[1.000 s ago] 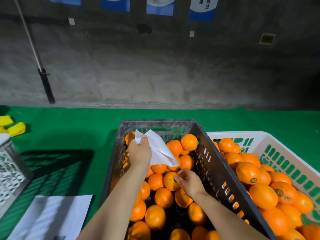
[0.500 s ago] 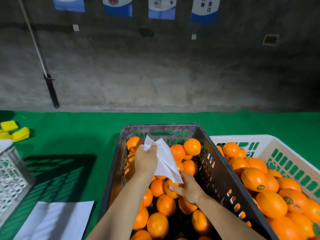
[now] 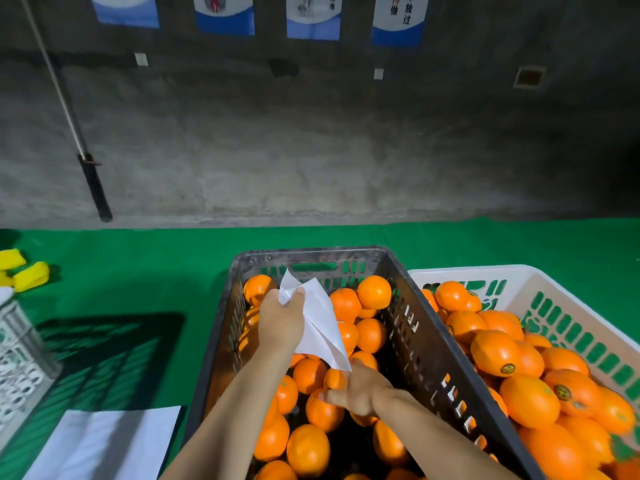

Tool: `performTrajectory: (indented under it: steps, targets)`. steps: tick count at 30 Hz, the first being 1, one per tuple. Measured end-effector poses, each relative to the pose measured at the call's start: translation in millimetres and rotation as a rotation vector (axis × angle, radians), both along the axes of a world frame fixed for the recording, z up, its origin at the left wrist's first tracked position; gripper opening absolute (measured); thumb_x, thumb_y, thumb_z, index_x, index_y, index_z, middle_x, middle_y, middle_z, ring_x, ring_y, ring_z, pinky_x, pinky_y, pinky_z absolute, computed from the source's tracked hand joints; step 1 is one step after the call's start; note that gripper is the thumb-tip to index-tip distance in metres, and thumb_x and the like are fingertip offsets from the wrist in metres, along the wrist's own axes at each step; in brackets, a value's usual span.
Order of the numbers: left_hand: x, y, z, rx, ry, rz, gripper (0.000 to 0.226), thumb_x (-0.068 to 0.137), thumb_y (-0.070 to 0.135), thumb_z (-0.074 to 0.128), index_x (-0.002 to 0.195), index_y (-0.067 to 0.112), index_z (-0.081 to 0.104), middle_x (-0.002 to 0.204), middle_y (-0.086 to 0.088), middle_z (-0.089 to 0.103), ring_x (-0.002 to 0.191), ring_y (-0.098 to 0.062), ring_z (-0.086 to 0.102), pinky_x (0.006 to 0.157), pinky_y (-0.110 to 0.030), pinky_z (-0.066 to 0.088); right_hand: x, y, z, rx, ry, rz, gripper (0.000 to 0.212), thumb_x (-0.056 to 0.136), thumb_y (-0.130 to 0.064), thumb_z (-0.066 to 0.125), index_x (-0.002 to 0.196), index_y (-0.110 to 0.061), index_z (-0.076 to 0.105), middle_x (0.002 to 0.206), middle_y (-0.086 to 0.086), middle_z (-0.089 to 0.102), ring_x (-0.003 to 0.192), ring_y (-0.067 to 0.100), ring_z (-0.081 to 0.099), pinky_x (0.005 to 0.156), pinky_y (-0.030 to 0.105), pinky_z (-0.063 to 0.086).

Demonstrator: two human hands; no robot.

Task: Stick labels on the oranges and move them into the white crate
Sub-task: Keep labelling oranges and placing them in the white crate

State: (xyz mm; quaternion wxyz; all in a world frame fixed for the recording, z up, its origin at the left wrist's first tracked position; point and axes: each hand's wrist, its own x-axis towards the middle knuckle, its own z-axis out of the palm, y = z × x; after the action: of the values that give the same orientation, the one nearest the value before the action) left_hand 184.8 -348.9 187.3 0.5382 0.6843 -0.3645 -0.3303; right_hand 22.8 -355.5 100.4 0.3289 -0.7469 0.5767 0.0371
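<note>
Nearest, both forearms reach forward over the dark crate [image 3: 414, 336], which is full of unlabelled fruit. The right hand [image 3: 362, 393] is low among them, its fingers [image 3: 323, 397] turned leftward against one orange [image 3: 334, 378] in the middle of the pile. Whether it grips that orange or only presses on it cannot be told, since the thumb is hidden. Just beyond and to the left, the left hand [image 3: 282, 323] is raised above the fruit and pinches the top of a white label sheet [image 3: 320, 327]. The sheet hangs slanting down to the right, and its low corner ends just over the right hand. So the hands are near each other but apart, joined only by the line of the sheet. The white crate [image 3: 467, 270] stands touching the dark one on its right side, holding labelled oranges [image 3: 495, 353]. The coming transfer likely runs rightward over the shared wall, and the right hand is the nearer one for it. Farther off lie the green mat [image 3: 156, 265] and the grey wall [image 3: 311, 150].
</note>
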Motion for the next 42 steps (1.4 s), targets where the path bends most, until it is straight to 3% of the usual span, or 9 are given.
performTrajectory:
  steps: [5, 8, 13, 18, 22, 25, 33, 37, 42]
  targets:
    - [1.7, 3.4, 8.4, -0.031, 0.002, 0.067, 0.026, 0.099, 0.036, 0.054, 0.077, 0.024, 0.047, 0.076, -0.007, 0.053, 0.071, -0.022, 0.054, 0.061, -0.034, 0.041, 6.3, 3.0, 9.2, -0.077, 0.021, -0.005, 0.041, 0.085, -0.056, 0.057, 0.118, -0.032, 0.056, 0.113, 0.004, 0.053, 0.111, 0.031, 0.056, 0.090, 0.038, 0.046]
    - [1.8, 9.7, 15.1, -0.185, -0.057, 0.225, 0.024, 0.100, 0.034, 0.052, 0.093, 0.011, 0.053, 0.086, -0.003, 0.055, 0.088, -0.030, 0.056, 0.070, -0.036, 0.039, 10.5, 0.7, 30.1, -0.142, -0.255, -0.274, 0.045, 0.074, -0.064, 0.056, 0.106, -0.032, 0.057, 0.097, -0.003, 0.066, 0.089, 0.026, 0.064, 0.076, 0.038, 0.052]
    - [-4.5, 18.9, 24.4, -0.364, -0.228, 0.300, 0.027, 0.102, 0.043, 0.043, 0.095, 0.017, 0.044, 0.081, 0.005, 0.052, 0.071, -0.009, 0.051, 0.055, -0.030, 0.033, 12.4, -19.8, 71.2, -0.102, -0.839, -0.693, 0.043, 0.083, -0.061, 0.055, 0.110, -0.028, 0.058, 0.104, 0.001, 0.064, 0.086, 0.020, 0.062, 0.058, 0.034, 0.058]
    - [-5.9, 19.0, 19.7, -0.347, -0.445, 0.257, 0.028, 0.103, 0.039, 0.042, 0.086, 0.016, 0.041, 0.070, 0.001, 0.048, 0.061, -0.017, 0.050, 0.046, -0.026, 0.025, 1.2, -24.3, 106.4, 0.051, -1.252, -1.066, 0.048, 0.094, -0.064, 0.044, 0.126, -0.027, 0.044, 0.115, 0.017, 0.060, 0.084, 0.036, 0.070, 0.047, 0.034, 0.055]
    - [-16.7, 27.1, 17.3, -0.417, -0.889, -0.011, 0.018, 0.093, 0.016, 0.065, 0.086, 0.015, 0.048, 0.074, -0.001, 0.053, 0.051, -0.022, 0.052, 0.039, -0.013, 0.017, 8.9, -8.0, 115.3, 0.122, -1.357, -0.963, 0.082, 0.072, -0.085, 0.056, 0.116, -0.016, 0.060, 0.093, 0.020, 0.073, 0.071, 0.032, 0.075, 0.054, 0.039, 0.057]
    - [-24.8, 32.4, 17.3, -0.408, -1.142, -0.150, 0.038, 0.064, 0.008, 0.089, 0.085, 0.009, 0.057, 0.072, -0.005, 0.060, 0.038, -0.021, 0.054, 0.029, -0.020, 0.020, 19.3, 1.8, 114.4, 0.102, -1.331, -0.737, 0.101, 0.050, -0.079, 0.080, 0.128, -0.017, 0.059, 0.112, 0.020, 0.070, 0.090, 0.034, 0.073, 0.064, 0.041, 0.060]
    - [-24.2, 30.0, 7.1, -0.353, -1.068, -0.182, 0.029, 0.097, 0.025, 0.057, 0.123, 0.019, 0.046, 0.074, 0.001, 0.065, 0.050, -0.021, 0.059, 0.035, -0.020, 0.018, 17.0, -3.5, 110.7, 0.041, -1.207, -0.787, 0.031, 0.095, -0.063, 0.047, 0.092, -0.034, 0.056, 0.068, -0.002, 0.075, 0.066, 0.024, 0.075, 0.051, 0.035, 0.058]
    - [-24.0, 32.2, 9.8, -0.382, -1.128, -0.227, 0.044, 0.097, 0.024, 0.057, 0.138, 0.016, 0.046, 0.087, -0.003, 0.070, 0.060, -0.023, 0.064, 0.040, -0.022, 0.023, 15.3, -7.7, 112.5, 0.162, -1.301, -0.938, 0.040, 0.095, -0.063, 0.050, 0.104, -0.024, 0.054, 0.079, 0.011, 0.073, 0.064, 0.030, 0.074, 0.047, 0.038, 0.057]
    - [-23.6, 36.5, 15.6, -0.411, -1.279, -0.212, 0.057, 0.073, 0.012, 0.080, 0.127, 0.010, 0.062, 0.075, -0.007, 0.070, 0.059, -0.021, 0.065, 0.036, -0.027, 0.039, 5.6, 0.7, 114.8, 0.187, -1.191, -0.559, 0.078, 0.078, -0.075, 0.063, 0.129, -0.016, 0.059, 0.098, 0.019, 0.075, 0.071, 0.027, 0.072, 0.055, 0.034, 0.053]
